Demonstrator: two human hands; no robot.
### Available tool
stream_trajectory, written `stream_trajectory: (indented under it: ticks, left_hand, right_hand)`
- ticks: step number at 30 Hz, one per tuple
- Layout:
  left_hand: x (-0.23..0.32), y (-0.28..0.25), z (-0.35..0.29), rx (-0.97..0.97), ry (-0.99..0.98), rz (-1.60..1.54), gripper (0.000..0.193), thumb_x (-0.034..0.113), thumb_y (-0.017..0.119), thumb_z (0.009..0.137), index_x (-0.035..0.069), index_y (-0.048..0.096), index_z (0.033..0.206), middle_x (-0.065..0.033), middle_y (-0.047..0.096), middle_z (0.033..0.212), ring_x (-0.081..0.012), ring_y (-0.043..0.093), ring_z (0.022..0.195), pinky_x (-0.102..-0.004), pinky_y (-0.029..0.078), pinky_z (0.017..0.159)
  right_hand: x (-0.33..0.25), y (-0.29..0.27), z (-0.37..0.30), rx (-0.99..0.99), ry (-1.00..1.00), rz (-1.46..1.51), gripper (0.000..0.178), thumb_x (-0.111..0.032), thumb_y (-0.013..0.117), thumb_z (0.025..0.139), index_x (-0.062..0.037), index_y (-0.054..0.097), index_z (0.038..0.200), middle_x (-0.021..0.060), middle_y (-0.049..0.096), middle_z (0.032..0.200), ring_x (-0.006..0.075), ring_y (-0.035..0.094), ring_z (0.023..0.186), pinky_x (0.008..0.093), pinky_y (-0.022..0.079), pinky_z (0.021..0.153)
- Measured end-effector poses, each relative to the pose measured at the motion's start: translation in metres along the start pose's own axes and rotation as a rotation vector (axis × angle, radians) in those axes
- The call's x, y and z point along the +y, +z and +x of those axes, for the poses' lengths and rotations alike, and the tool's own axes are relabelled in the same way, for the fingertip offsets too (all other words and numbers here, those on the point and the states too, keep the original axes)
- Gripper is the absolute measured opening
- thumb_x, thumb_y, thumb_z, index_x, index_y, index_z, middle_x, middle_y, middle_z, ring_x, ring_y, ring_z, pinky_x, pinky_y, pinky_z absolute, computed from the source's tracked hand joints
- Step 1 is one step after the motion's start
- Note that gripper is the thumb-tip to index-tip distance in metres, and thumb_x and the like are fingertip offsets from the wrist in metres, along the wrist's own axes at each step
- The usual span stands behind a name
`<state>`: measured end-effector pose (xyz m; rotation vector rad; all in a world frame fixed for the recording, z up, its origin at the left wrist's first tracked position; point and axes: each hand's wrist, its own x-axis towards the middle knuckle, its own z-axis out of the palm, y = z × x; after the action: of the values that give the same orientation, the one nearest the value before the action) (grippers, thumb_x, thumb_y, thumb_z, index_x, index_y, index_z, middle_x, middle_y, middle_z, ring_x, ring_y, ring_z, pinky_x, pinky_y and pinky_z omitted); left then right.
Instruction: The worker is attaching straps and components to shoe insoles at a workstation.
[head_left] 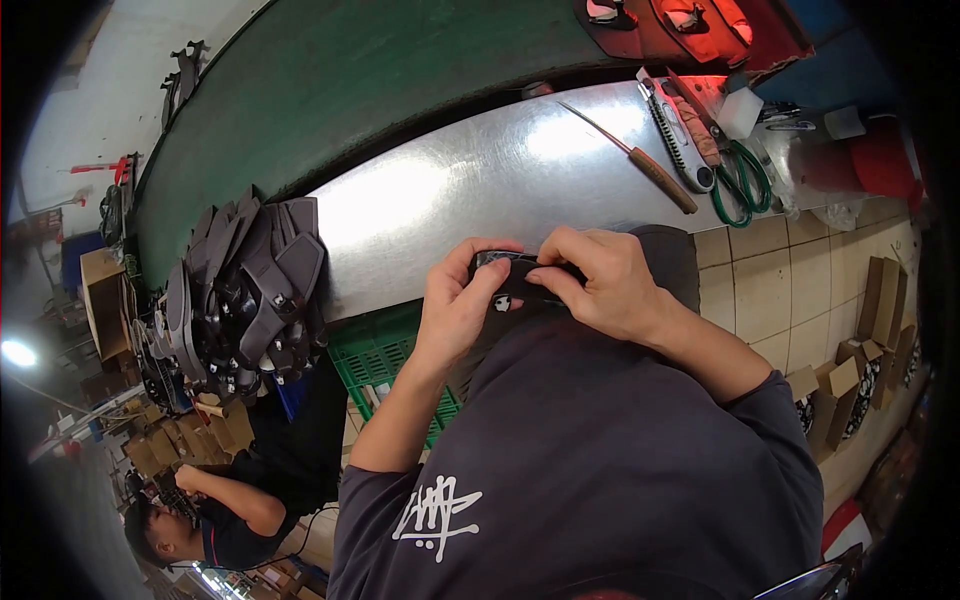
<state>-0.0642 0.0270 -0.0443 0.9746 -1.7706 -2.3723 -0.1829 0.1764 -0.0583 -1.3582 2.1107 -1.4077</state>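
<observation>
i can't make out the full shape of the dark piece (522, 275), since the left hand (462, 300) and right hand (612, 285) cover much of it. the left forearm (400, 420) hides part of the green crate (366, 346) from me. the upper edge cuts off the red piece (668, 38). whatever sits by the co-worker's hand (186, 478) is too small to tell.

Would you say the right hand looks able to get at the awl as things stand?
Probably yes: the awl lies uncovered on the bench beyond the right hand, though that hand may first need to release the black piece.
</observation>
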Motion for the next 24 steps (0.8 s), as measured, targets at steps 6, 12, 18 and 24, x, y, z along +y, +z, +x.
stream_trajectory:
  ticks: [6, 12, 18, 24]
  left_hand:
    - [-0.006, -0.01, 0.003, -0.042, -0.06, 0.002, 0.018, 0.009, 0.055, 0.092, -0.001, 0.061, 0.106, -0.0064, 0.065, 0.095, -0.0103, 0.062, 0.082, -0.0251, 0.056, 0.062]
    - [-0.006, -0.008, 0.001, -0.05, -0.059, 0.018, 0.017, 0.01, 0.055, 0.092, -0.001, 0.061, 0.104, -0.0055, 0.065, 0.092, -0.009, 0.061, 0.078, -0.0249, 0.055, 0.06]
    - [0.001, 0.002, -0.004, -0.002, 0.133, 0.088, 0.019, 0.007, 0.053, 0.09, -0.003, 0.06, 0.104, -0.0096, 0.066, 0.09, -0.0116, 0.062, 0.068, -0.024, 0.055, 0.059]
    - [-0.005, -0.025, 0.007, 0.038, 0.062, -0.161, 0.019, 0.008, 0.054, 0.09, -0.001, 0.062, 0.105, -0.0091, 0.065, 0.095, -0.0145, 0.063, 0.081, -0.0267, 0.056, 0.065]
  right_hand:
    - [0.002, 0.006, -0.005, 0.004, 0.057, 0.078, 0.02, -0.007, 0.075, 0.077, -0.0028, 0.064, 0.092, 0.0119, 0.067, 0.079, 0.0246, 0.066, 0.069, 0.0327, 0.05, 0.061]
    - [0.001, 0.004, -0.003, 0.004, 0.07, 0.08, 0.012, -0.005, 0.072, 0.079, -0.0011, 0.067, 0.089, 0.0115, 0.067, 0.077, 0.0204, 0.065, 0.065, 0.0298, 0.049, 0.059]
    - [-0.004, -0.015, 0.017, -0.146, 0.343, 0.321, 0.008, -0.006, 0.069, 0.082, 0.0004, 0.066, 0.085, 0.008, 0.066, 0.072, 0.009, 0.06, 0.065, 0.0243, 0.045, 0.056]
    - [0.014, -0.021, 0.04, -0.046, -0.075, 0.097, 0.015, -0.007, 0.07, 0.078, -0.0005, 0.066, 0.092, 0.0097, 0.067, 0.086, 0.0241, 0.063, 0.081, 0.0338, 0.049, 0.071]
